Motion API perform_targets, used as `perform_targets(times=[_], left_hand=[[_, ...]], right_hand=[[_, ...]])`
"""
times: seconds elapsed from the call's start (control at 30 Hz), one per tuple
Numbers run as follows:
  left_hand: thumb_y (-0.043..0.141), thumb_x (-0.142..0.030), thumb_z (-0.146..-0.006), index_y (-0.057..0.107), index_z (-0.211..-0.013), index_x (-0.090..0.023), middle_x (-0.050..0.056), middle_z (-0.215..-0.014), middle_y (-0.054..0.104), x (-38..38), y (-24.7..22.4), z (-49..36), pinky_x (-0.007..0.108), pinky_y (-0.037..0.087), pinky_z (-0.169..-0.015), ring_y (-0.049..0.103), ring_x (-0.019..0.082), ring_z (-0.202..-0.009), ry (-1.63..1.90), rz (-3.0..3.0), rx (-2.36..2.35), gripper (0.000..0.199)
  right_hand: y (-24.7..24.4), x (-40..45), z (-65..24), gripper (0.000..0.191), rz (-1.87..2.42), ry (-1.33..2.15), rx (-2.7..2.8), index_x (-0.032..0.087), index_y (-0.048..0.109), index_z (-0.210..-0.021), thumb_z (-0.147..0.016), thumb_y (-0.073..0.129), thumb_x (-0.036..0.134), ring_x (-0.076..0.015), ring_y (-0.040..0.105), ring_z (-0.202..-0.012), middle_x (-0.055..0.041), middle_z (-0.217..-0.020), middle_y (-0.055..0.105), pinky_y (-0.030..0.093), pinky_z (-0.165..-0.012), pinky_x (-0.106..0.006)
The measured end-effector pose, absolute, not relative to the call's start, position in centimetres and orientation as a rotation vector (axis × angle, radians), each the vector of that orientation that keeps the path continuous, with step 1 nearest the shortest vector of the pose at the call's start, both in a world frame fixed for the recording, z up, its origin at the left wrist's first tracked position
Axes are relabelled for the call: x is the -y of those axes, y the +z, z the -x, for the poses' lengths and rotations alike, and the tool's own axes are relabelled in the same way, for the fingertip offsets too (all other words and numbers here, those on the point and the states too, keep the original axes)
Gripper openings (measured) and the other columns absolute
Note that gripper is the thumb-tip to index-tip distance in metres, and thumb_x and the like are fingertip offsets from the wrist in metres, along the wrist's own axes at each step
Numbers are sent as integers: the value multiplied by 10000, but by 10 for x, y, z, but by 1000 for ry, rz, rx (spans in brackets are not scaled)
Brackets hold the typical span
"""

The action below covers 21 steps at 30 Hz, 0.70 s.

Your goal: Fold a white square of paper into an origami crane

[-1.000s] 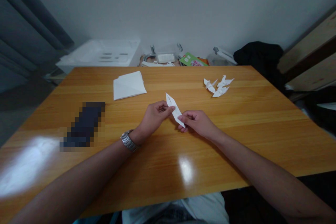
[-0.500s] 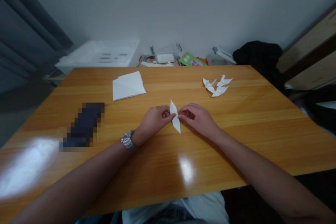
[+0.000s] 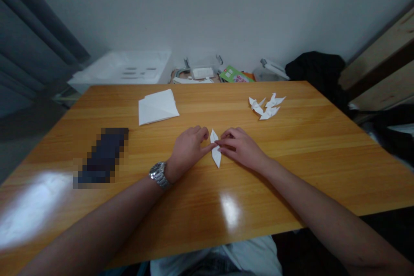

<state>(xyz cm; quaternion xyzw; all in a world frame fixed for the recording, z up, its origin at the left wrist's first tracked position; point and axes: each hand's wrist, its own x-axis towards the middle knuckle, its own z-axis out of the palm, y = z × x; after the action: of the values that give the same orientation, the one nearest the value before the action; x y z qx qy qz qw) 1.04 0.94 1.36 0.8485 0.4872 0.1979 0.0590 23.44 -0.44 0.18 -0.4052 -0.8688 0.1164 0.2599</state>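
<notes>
A small white folded paper (image 3: 216, 156), long and pointed at both ends, lies between my hands over the table. My left hand (image 3: 190, 146) holds it down with an outstretched thumb near its middle, while the other fingers curl in beside its left edge. From the right, my right hand (image 3: 241, 146) grips the paper's middle with thumb and forefinger. The fingertips of both hands nearly meet there and hide part of the folds. A silver watch (image 3: 158, 174) is on my left wrist.
A stack of white paper sheets (image 3: 158, 107) lies at the back left of the wooden table (image 3: 200, 207). Several folded paper birds (image 3: 270, 113) sit together at the back right. On the left is a dark pixelated object (image 3: 103, 155). Behind the table stands a white container (image 3: 129, 67).
The folded paper has come slightly nearer to me and turned a little more upright in view. My left fingers have lifted away from its edge, and my right fingertips have moved onto its middle.
</notes>
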Motion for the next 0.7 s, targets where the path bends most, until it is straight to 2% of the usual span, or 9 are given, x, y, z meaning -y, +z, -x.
perform_targets(times=[0.23,0.43,0.7], left_hand=[[570,-487,-970,700,-1119,-207,90,-1169,661,-9,10,-8,399,481,-884,620,258,-1012,620,-2720,-1287,343],[541,-440,-994,629,-1316,-196,105,-1368,620,-10,6,-7,445,463,-1034,584,285,-1221,561,-2741,-1233,414],[503,-401,-1015,592,-1362,-168,111,-1440,589,-12,-2,-7,435,406,-1127,543,272,-1321,524,-2714,-1153,428]], right_hand=[[2,0,-242,208,1120,283,2333,273,784,-1103,-942,662,320,-251,564,-1030,-103,-1099,658,506,-915,-440],[3,-5,-247,232,1044,224,2425,240,769,-1130,-960,634,322,-271,574,-1134,-112,-1278,673,482,-985,-478],[4,-7,-245,231,972,289,2446,235,744,-1155,-978,606,289,-254,623,-1167,-86,-1242,728,481,-1037,-475]])
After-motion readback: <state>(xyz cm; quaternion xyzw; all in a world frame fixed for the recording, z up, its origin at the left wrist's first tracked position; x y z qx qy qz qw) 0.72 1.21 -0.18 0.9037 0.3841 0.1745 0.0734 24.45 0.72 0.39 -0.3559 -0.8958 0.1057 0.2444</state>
